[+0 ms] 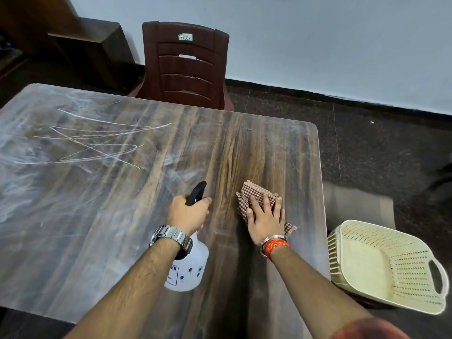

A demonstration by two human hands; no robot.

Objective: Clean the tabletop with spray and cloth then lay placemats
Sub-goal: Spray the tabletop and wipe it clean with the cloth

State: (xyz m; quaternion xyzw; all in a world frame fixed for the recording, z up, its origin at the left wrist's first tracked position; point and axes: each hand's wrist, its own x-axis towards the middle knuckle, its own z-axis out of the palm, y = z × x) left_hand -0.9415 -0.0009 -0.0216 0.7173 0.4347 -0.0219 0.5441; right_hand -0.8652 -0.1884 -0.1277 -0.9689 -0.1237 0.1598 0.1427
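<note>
Wood-grain tabletop (97, 216) across most of the view, hazy white smears and thin scribbled lines over the left half, right half darker and cleaner-looking. Dark brown plastic chair (186, 69) at the far edge, pale wall behind. Cream perforated basket (367, 223) just off the table's right edge, tilted. White spray bottle (190, 270) with black trigger head, held tilted over the tabletop near centre, nozzle pointing toward the far side. Checked red-and-white cloth (254, 192) flat on the table just right of the bottle, partly under the palm. Left hand (188, 214) wrapped round the bottle's neck, fingers curled, gripping. Right hand (265, 221) palm-down on the cloth, fingers straight and spread, pressing. Metal watch (171, 238) on left wrist; red threads (276, 245) on right wrist.
</note>
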